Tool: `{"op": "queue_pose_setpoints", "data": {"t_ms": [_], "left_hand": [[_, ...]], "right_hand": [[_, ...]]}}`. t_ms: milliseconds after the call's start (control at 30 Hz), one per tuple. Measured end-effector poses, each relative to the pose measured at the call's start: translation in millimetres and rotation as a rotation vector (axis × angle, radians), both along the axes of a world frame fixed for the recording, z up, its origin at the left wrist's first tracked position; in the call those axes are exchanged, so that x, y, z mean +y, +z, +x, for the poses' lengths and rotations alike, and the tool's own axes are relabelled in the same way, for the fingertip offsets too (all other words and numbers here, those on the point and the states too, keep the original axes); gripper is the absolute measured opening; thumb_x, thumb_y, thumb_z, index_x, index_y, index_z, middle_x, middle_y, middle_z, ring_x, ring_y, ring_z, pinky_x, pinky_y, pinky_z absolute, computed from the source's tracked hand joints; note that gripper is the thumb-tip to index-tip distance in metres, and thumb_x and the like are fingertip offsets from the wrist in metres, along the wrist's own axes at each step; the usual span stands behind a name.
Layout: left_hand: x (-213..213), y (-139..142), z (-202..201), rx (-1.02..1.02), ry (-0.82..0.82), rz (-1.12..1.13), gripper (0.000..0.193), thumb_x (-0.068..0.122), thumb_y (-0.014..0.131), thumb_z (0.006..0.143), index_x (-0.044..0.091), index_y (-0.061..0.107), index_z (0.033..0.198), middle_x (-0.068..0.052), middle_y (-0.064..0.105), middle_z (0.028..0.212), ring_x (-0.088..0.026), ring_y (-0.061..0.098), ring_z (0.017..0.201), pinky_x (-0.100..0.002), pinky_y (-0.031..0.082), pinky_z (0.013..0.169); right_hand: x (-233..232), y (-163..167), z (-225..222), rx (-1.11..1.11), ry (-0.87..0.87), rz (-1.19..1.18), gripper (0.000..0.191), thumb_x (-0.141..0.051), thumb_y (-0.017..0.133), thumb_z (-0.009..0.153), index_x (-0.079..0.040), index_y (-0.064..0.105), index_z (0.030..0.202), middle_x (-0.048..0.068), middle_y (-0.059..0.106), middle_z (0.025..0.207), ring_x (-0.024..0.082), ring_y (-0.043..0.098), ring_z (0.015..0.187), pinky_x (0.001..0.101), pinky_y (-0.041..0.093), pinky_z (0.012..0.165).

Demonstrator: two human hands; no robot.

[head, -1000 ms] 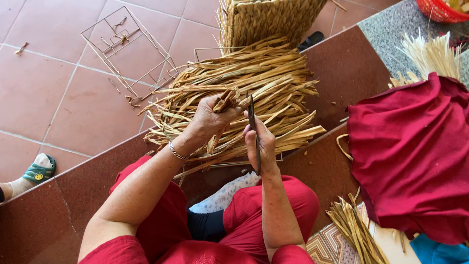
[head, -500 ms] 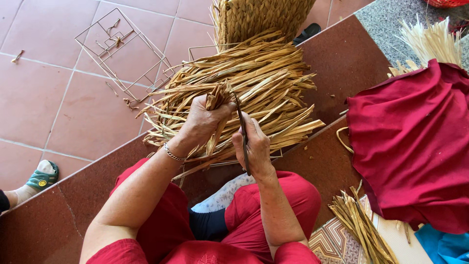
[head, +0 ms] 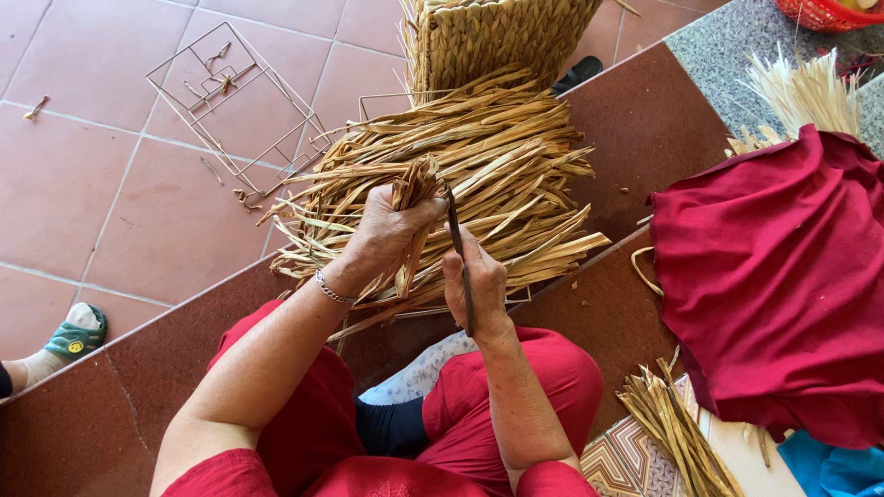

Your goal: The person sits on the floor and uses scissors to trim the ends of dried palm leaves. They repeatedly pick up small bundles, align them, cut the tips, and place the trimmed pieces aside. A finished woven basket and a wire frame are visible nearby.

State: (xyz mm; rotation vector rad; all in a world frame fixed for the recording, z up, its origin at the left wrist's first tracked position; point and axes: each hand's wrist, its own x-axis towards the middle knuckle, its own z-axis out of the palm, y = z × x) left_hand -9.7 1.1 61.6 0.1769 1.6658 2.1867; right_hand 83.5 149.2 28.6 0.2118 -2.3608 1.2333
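Since the earlier frame, the left hand (head: 387,235) is drawn closer to the body and a folded tuft of dry tan straw strips (head: 416,184) is now raised above the fist, while the right hand (head: 474,285) is brought in beside it with the slim dark metal blade (head: 458,241) stood nearly upright. The left grip is clenched around the tuft; the right grip is closed on the blade's lower part, its tip touching the strips just beside the left thumb.

The tuft is held over the large pile of flat dried straw strips (head: 497,156) lying on the terracotta tiled floor (head: 120,212). The strips are judged light, springy and brittle at the ends, slippery along the grain, so a firm hold near the fold seems best, well clear of the blade's edge.

Room is limited: a woven straw basket (head: 497,37) stands just behind the pile, a thin wire frame (head: 230,101) lies to the left, and a dark red cloth bundle (head: 783,276) sits close on the right. A dark red step edge (head: 645,138) runs beneath the pile. Another person's foot in a green sandal (head: 74,336) rests at the far left, well apart.
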Motion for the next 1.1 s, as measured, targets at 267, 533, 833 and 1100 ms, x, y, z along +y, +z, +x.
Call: {"op": "queue_pose_setpoints", "data": {"t_ms": [267,533,833,1100], "left_hand": [[3.5,0.3,-0.4,-0.042,-0.069,0.028,0.003,0.005,0.074,0.092,0.004,0.074,0.089,0.004,0.067,0.079,-0.005,0.061,0.072,-0.024,0.056,0.067],[7.2,-9.3,-6.1,0.005,0.003,-0.085,0.009,0.009,0.076,0.094,0.003,0.072,0.088,0.004,0.064,0.077,-0.006,0.056,0.069,-0.026,0.048,0.060],[7.5,-17.1,-18.7,0.113,-0.068,-0.125,0.004,0.007,0.074,0.092,0.005,0.073,0.089,0.005,0.068,0.079,-0.005,0.057,0.071,-0.027,0.050,0.063],[8.1,-13.3,-9.6,0.233,-0.097,-0.195,0.015,0.014,0.075,0.095,0.004,0.076,0.107,0.002,0.073,0.088,-0.002,0.061,0.080,-0.024,0.055,0.069]], "right_hand": [[1.9,-1.4,-2.1,-0.053,-0.015,-0.080,0.060,-0.052,0.034,0.112,-0.002,0.064,0.126,0.009,0.061,0.067,0.026,0.069,0.064,0.0382,0.053,0.061],[-0.5,0.3,-8.3,-0.034,0.008,-0.113,0.051,-0.044,0.040,0.113,-0.002,0.064,0.129,0.010,0.058,0.072,0.022,0.059,0.063,0.0352,0.048,0.061],[-1.1,-30.2,-20.3,-0.244,0.085,-0.417,0.078,-0.068,0.024,0.103,-0.002,0.063,0.120,-0.002,0.048,0.065,0.009,0.047,0.054,0.0255,0.037,0.048],[23.8,-26.6,-34.5,-0.214,0.079,-0.898,0.036,-0.027,0.063,0.102,0.001,0.063,0.124,0.001,0.060,0.075,0.008,0.054,0.062,0.0217,0.042,0.054]]}}
